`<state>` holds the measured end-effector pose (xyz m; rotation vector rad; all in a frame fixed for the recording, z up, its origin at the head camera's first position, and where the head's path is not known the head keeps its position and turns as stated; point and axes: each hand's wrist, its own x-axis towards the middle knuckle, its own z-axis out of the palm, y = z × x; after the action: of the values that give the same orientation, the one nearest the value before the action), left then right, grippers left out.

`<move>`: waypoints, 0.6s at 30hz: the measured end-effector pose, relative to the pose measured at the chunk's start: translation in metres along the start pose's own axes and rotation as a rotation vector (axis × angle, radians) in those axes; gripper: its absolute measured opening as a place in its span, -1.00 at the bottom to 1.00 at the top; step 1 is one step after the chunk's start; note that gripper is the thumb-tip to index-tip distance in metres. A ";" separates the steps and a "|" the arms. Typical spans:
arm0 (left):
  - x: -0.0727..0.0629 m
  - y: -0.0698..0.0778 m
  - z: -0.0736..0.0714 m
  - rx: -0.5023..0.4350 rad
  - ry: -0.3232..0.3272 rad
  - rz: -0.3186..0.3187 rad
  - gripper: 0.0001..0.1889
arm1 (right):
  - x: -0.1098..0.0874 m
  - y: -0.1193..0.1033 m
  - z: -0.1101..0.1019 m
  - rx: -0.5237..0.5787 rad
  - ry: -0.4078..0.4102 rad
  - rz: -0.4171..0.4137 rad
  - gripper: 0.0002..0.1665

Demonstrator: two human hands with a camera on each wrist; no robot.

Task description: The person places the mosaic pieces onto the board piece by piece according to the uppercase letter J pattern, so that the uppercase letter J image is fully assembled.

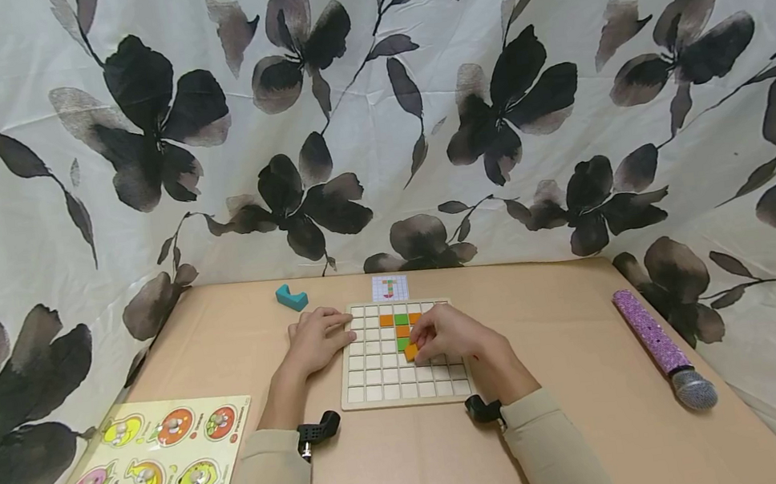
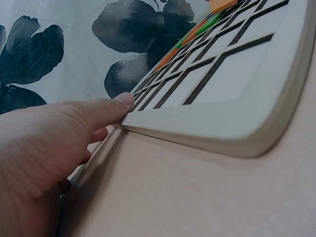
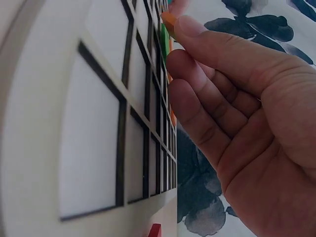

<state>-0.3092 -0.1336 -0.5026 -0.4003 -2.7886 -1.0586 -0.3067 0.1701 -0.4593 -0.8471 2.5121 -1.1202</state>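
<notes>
A white grid board point(image 1: 371, 396) lies flat, with orange and green square tiles set in its cells in a T-like shape. My right hand point(image 1: 452, 333) pinches an orange square tile point(image 1: 411, 352) between thumb and fingertips. It is held tilted just below the lowest green tile point(image 1: 402, 344). In the right wrist view, that orange tile point(image 3: 169, 22) shows at the thumb tip, with the other fingers loosely bent. My left hand point(image 1: 316, 339) rests at the board's left edge. Its thumb point(image 2: 123, 98) lies on the rim in the left wrist view, the other fingers partly hidden behind.
A small pattern card point(image 1: 398, 277) lies behind the board, with a teal angled block point(image 1: 291, 297) to its left. At the left is a fruit picture board point(image 1: 118, 461); a glittery purple microphone point(image 1: 654, 334) lies at the right. A floral cloth point(image 1: 372, 115) hangs behind the table.
</notes>
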 end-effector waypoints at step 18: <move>0.002 -0.003 0.001 0.003 0.005 0.003 -0.57 | 0.005 -0.004 0.006 -0.029 -0.044 -0.001 -0.78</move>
<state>-0.3119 -0.1348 -0.5050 -0.4014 -2.7841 -1.0531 -0.3057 0.1613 -0.4604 -0.8712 2.4982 -1.0568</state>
